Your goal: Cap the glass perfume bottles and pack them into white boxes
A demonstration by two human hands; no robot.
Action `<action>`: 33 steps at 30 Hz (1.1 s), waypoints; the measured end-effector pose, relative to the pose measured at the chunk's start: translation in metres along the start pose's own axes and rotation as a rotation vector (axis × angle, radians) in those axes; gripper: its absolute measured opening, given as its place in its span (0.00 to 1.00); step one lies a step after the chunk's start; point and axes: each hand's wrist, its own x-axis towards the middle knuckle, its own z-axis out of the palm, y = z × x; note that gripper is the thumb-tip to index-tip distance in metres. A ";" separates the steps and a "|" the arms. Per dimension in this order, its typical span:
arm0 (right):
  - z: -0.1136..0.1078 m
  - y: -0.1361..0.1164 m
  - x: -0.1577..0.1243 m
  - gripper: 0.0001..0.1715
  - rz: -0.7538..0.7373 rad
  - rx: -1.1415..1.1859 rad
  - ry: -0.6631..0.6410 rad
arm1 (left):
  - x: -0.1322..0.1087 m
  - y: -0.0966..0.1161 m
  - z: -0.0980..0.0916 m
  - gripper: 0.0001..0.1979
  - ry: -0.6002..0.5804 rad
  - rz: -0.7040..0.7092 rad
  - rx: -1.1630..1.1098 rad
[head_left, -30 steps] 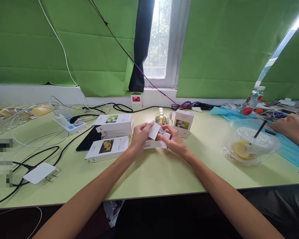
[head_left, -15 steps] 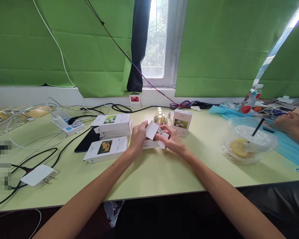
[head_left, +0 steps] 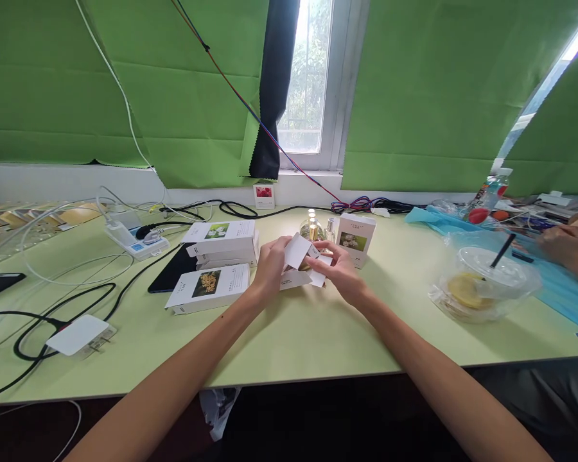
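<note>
My left hand (head_left: 271, 268) is closed around the left side of a small white cardboard box (head_left: 296, 278) whose end flaps stand unfolded. At the box's right end, the fingers of my right hand (head_left: 341, 271) are closed on the flaps; whether they pinch anything inside is hidden. Just behind the box stand small glass bottles with shiny gold caps (head_left: 313, 230), partly covered by my hands. Right of them a white box with a flower picture (head_left: 356, 239) stands upright. Left of my left hand lie a white box with a yellow flower picture (head_left: 209, 287) and stacked white boxes (head_left: 224, 239).
A dark tablet-like slab (head_left: 166, 277) lies under the boxes on the left. Nearby are a power strip (head_left: 137, 242), a white charger (head_left: 81, 335) and tangled cables. On the right sits a bagged lidded cup (head_left: 484, 282) with a straw, and another person's hand (head_left: 564, 244) beyond it.
The view has shifted slightly, so everything sits a little further right. Both hands keep hold of the box; its right-end flap now spreads further out under my right hand.
</note>
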 end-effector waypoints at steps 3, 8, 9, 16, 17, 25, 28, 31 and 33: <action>0.000 -0.005 -0.002 0.30 0.059 0.123 -0.006 | 0.001 0.000 -0.001 0.11 -0.009 -0.031 -0.087; -0.002 -0.006 -0.001 0.29 0.063 0.273 -0.039 | 0.002 -0.004 -0.002 0.10 -0.013 -0.070 -0.208; -0.003 -0.007 -0.001 0.28 0.063 0.297 -0.051 | 0.002 -0.005 -0.002 0.10 -0.013 -0.063 -0.214; -0.004 -0.012 -0.002 0.26 0.071 0.369 -0.101 | -0.005 -0.004 0.005 0.18 -0.121 0.039 -0.225; -0.004 -0.012 -0.002 0.27 0.069 0.358 -0.097 | -0.006 -0.004 0.006 0.18 -0.135 0.057 -0.211; -0.002 -0.009 0.001 0.26 0.028 0.317 -0.046 | -0.010 -0.017 0.008 0.20 -0.246 0.131 -0.106; -0.001 -0.009 0.001 0.26 0.021 0.326 -0.001 | -0.012 -0.020 0.007 0.22 -0.310 0.138 -0.067; -0.001 -0.011 0.001 0.26 0.009 0.323 0.042 | -0.015 -0.019 0.005 0.26 -0.362 0.177 0.015; -0.002 -0.012 0.001 0.25 -0.003 0.309 0.075 | -0.017 -0.018 0.005 0.30 -0.397 0.203 0.071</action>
